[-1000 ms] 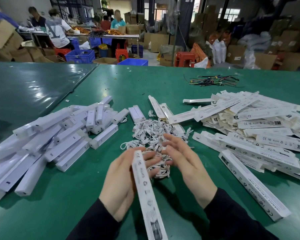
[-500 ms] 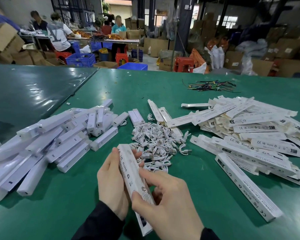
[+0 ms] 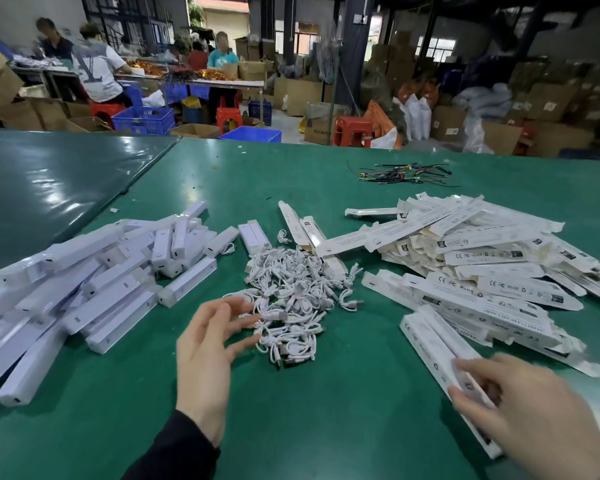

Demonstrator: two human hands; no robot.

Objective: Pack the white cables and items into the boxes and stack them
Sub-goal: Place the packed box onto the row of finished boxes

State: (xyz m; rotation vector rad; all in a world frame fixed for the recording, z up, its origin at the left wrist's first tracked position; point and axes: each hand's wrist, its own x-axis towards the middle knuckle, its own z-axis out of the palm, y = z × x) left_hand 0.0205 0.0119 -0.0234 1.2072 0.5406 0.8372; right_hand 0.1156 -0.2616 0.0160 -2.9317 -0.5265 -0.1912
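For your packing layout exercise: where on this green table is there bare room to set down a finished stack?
Bare green table lies between the left hand and right hand, and beyond the cable heap, left of the dark wires. White bars crowd the left, flat boxes the right.

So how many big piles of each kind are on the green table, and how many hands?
Cable pile: 1
White bar pile: 1
Flat box pile: 1
Dark wire bundle: 1
Left hand: 1
Right hand, gripping a box: 1
Total: 6
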